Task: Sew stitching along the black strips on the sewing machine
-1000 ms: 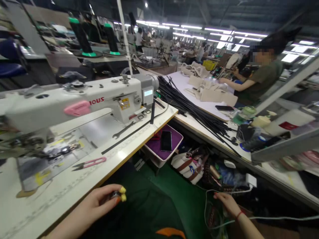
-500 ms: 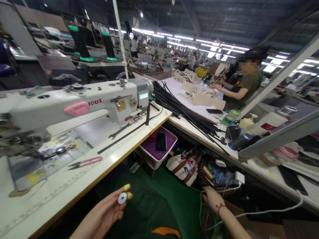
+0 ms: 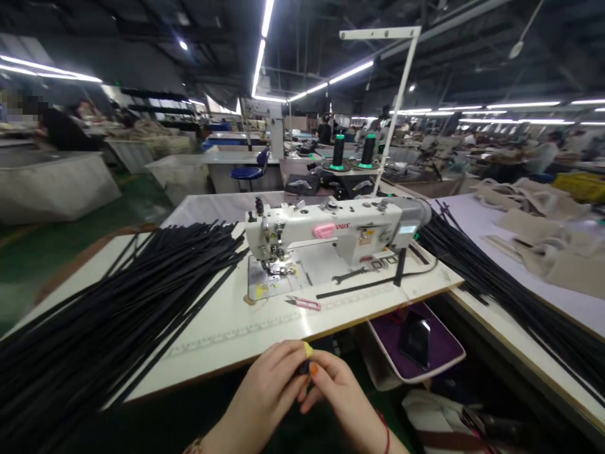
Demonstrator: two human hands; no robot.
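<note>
My left hand (image 3: 270, 386) and right hand (image 3: 336, 386) meet in front of the table edge. Pinched between their fingertips is a small dark bobbin (image 3: 304, 366), mostly covered by the fingers. Yellow wrapping shows on a left fingertip. Beyond the hands stands a white sewing machine (image 3: 302, 226) with a pink piece stuck on its arm. Pink-handled thread snips (image 3: 305, 304) lie on the table in front of the needle area, and a wrench (image 3: 350, 275) rests farther right.
Long black strips (image 3: 155, 277) are heaped on the table's left side, and more strips (image 3: 496, 302) lie at right. Below the table edge hangs a purple-lined bin (image 3: 392, 337) holding a phone (image 3: 416, 339). Two black thread cones (image 3: 338, 151) stand behind the machine.
The view has swung left toward the machine. My right hand has left the bag and cable under the right-hand table and joined my left hand at the bobbin.
</note>
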